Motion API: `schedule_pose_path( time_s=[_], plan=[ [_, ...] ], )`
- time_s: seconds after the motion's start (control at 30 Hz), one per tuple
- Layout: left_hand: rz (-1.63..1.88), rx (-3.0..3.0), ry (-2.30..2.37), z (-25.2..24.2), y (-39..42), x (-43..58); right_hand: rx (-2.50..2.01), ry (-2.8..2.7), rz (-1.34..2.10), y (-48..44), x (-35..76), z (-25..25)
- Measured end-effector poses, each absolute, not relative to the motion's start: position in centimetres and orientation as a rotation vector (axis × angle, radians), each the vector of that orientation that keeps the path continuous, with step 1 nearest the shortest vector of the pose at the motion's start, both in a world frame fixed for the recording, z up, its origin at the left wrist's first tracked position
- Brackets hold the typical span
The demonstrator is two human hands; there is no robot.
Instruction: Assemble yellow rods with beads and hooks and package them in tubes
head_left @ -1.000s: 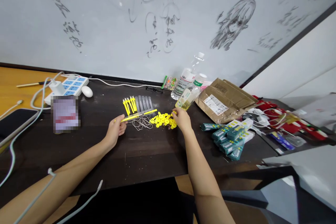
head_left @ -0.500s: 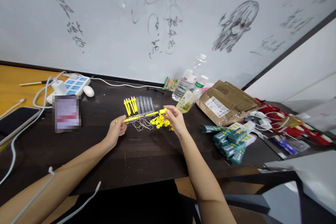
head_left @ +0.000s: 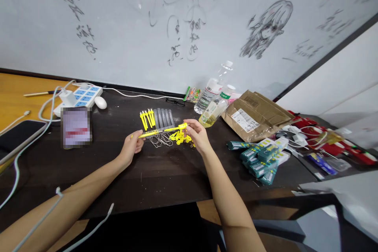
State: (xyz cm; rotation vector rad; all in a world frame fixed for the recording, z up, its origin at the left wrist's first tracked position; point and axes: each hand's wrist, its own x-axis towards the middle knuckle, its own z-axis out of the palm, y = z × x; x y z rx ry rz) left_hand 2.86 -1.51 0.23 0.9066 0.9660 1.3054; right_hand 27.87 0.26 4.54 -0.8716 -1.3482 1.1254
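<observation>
Hands (head_left: 165,138) grip yellow pen (head_left: 156,131) (both ends).

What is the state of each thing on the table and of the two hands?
left hand: shut on yellow pen
right hand: shut on yellow cap
yellow pen: held level above the table
yellow cap: at the pen's end
cardboard box: closed
plastic bottle: lying tilted
phone: screen dark
</observation>
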Motion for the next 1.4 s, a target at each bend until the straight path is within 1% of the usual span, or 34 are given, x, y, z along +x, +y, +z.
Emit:
schedule_pose_path(
  time_s=[0.63,1.4],
  plan=[
    [1.232,0.935,0.999,0.6,-1.8,3.0,-0.712,-1.451,1.168,0.1,27.5,4.1],
    [1.211,0.945,1.0,0.4,-1.8,3.0,-0.748,-1.399,1.133,0.3,27.1,3.5]
  ],
)
